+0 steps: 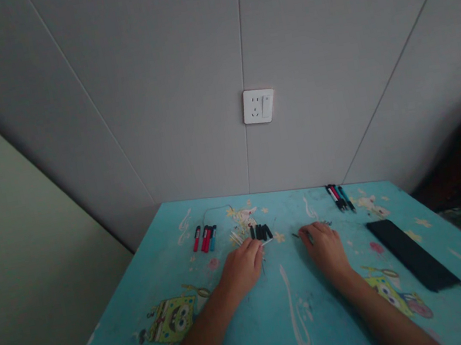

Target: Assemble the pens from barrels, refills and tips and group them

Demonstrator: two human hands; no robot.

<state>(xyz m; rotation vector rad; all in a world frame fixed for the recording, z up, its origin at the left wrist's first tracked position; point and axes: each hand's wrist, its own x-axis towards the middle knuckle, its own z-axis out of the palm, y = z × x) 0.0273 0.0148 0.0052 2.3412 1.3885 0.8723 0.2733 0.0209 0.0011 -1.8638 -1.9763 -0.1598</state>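
Near the middle of the table my left hand (242, 266) is closed, with a thin white tube, like a pen refill (268, 242), sticking out to the right of its fingers. My right hand (325, 248) is closed in a pinch to the right. A small dark piece (296, 235) pokes out from its fingertips, too small to name. Short black cylinders (260, 232) stand in a row just beyond my left hand. More thin white sticks (237, 238) lie by its knuckles, partly hidden. Small dark bits (327, 222) lie behind my right hand.
Red and blue pen barrels (205, 239) lie at the left. Several pens (341, 198) rest together at the back right. A flat black case (412, 253) lies right of my right arm. The patterned blue table (267, 332) meets a grey wall with a socket (259, 106).
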